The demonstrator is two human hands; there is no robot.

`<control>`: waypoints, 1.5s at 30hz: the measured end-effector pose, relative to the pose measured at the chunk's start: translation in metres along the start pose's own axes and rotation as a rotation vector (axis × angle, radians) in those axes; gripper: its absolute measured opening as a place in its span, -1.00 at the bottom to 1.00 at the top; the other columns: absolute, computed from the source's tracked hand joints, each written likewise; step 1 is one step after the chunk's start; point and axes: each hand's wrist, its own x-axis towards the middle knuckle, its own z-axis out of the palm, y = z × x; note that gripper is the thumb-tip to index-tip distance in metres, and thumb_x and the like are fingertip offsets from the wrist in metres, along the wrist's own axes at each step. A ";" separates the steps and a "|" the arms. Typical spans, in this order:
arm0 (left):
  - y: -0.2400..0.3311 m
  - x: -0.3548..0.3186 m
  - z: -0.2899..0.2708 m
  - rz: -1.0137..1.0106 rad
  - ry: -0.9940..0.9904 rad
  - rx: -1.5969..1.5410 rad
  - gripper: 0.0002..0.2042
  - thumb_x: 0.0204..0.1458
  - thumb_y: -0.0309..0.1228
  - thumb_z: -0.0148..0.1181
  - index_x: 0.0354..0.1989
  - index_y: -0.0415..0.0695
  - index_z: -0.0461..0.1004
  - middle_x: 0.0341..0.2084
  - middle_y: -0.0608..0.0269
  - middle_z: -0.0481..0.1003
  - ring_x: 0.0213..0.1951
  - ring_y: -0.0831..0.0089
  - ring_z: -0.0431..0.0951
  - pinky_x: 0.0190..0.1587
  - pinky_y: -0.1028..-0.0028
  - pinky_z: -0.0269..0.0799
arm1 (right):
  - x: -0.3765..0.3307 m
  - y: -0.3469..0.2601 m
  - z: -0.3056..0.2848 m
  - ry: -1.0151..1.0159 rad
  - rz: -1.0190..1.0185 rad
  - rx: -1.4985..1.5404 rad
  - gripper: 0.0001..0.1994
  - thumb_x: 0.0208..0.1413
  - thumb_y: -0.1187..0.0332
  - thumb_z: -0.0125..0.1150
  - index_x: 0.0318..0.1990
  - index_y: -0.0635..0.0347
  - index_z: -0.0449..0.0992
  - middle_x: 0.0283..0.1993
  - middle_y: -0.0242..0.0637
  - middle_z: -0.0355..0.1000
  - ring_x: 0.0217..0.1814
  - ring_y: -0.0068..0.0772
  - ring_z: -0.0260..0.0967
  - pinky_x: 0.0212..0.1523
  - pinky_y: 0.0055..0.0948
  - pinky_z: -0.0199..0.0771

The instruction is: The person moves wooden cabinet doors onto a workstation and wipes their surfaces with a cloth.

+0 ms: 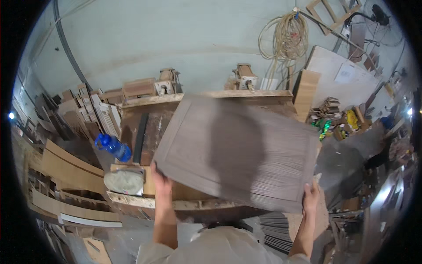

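A large grey-brown wooden panel with a raised frame border, like a cabinet door [189,145], is held tilted over the workbench, its right end nearer me. My left hand [161,182] grips its near left corner, the fingers partly hidden beneath. My right hand [311,197] is closed on its right edge near the lower right corner. A dark shadow falls across the panel's middle. Beneath it lies the brown workbench [151,125], mostly covered by the panel. A dark straight bar [140,138] rests on the bench left of the panel.
A blue water bottle [113,147] and a shallow container of pale material [124,181] sit at the bench's left. Two clamp cylinders [247,77] stand along the back edge. Wood offcuts [72,169] pile up at left. Coiled hose [290,37] hangs on the wall. Stacked grey strips [276,231] lie below.
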 end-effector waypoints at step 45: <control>-0.029 0.274 -0.074 0.593 0.228 2.281 -0.51 0.19 0.00 0.05 0.24 0.09 0.42 0.01 0.06 0.38 0.09 0.06 0.33 0.17 0.06 0.18 | 0.298 0.176 0.300 0.103 -0.282 -0.881 -0.55 -0.08 0.12 0.42 0.03 -0.11 0.55 0.06 -0.36 0.42 0.13 -0.17 0.32 0.15 -0.19 0.34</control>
